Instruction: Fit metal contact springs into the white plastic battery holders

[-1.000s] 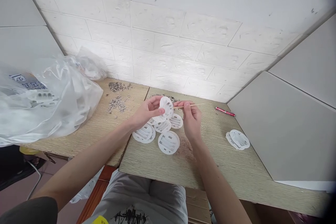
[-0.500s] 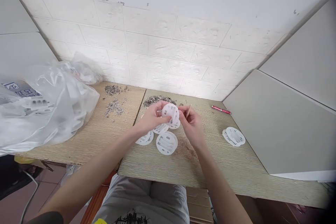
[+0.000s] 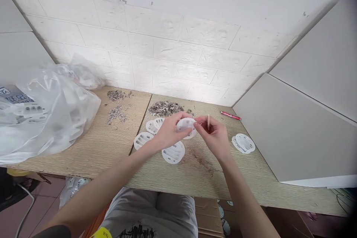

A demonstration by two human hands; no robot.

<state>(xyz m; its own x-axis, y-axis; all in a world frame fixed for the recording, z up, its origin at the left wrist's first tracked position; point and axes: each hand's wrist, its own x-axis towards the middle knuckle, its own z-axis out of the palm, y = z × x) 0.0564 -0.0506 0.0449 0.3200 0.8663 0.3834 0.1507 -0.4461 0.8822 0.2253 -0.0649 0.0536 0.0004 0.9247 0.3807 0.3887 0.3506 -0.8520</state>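
Observation:
My left hand (image 3: 173, 128) is closed on a round white plastic cover (image 3: 186, 122), tilted, with small slots in it. My right hand (image 3: 214, 135) has its thumb and forefinger pinched at the cover's right edge; whether a small part is between them I cannot tell. A short tan wooden stick (image 3: 208, 122) is tucked in the curled fingers of that hand. Below the left hand lies another round white cover (image 3: 173, 153). More white covers (image 3: 142, 140) lie to its left. Behind the hands is a heap of small metal pieces (image 3: 166, 108).
Two overlapping white covers (image 3: 244, 143) lie at the right, near a grey panel (image 3: 279, 130). A red pen (image 3: 230, 115) lies by the wall. At left stand a plastic bag (image 3: 61, 115) and piles of small metal parts (image 3: 117, 114). A cardboard box (image 3: 208, 214) is below the table.
Both hands have moved slightly right with the cover, which is now tilted flatter. The metal heap and the covers at left show more. The whole view has shifted a little.

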